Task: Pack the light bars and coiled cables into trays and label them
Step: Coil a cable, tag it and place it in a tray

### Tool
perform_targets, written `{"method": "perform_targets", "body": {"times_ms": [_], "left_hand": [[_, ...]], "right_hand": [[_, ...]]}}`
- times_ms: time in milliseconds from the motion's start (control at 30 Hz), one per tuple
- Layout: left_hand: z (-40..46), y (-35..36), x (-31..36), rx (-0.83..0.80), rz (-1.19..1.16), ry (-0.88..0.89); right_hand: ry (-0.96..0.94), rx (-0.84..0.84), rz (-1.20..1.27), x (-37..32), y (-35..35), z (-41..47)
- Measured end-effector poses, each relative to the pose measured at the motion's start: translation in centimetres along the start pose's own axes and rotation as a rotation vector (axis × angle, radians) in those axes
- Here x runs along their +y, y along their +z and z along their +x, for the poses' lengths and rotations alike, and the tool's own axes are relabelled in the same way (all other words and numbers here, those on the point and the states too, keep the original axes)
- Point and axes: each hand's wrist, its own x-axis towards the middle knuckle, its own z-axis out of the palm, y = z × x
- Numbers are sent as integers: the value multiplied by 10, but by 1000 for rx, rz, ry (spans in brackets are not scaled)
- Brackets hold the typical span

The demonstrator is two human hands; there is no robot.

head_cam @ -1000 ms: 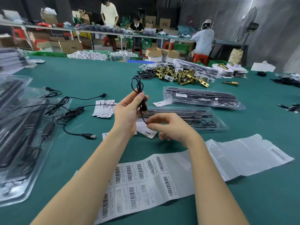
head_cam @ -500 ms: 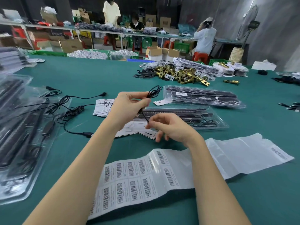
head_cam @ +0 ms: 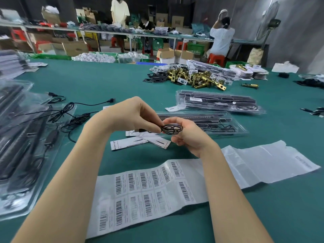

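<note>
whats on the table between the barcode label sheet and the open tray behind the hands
In the head view, a few loose white paper cards lie fanned on the green table between the barcode label sheet and the open tray.

The cable point(head_cam: 171, 129) coiled between my fingers is black. The table point(head_cam: 105, 79) under it is a flat teal green. At six o'clock lies my white label sheet point(head_cam: 147, 195), patterned with rows of black barcodes. At nine o'clock the loose cables point(head_cam: 70, 114) are black too. The trays point(head_cam: 217, 102) at one o'clock are clear plastic over black bars. Further out at one o'clock sits a heap of shiny gold latches point(head_cam: 198, 78). At twelve o'clock are green crates point(head_cam: 52, 57).
</note>
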Motion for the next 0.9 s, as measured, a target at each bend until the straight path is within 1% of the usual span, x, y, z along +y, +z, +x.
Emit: {"method": "perform_targets", "body": {"times_ms": [100, 233, 333, 467, 667, 767, 900], "left_hand": [[-2, -3, 7, -26, 123, -42], [-3, -2, 14, 22, 267, -68], [-3, -2, 18, 47, 337, -86], [-3, 5, 23, -5, 421, -128], [1, 16, 32, 94, 483, -218], [3, 22, 39, 140, 533, -233], [6, 25, 45, 232, 579, -224]], "right_hand": [[65, -57, 91, 1, -4, -1], [109, -83, 27, 0, -8, -2], [93, -116, -28, 0, -8, -3], [28, -142, -100, -4, -9, -6], [-3, -42, -165, -12, -4, -9], [-27, -14, -138, -19, -3, -8], [6, 6, -134, -21, -5, -6]]}}
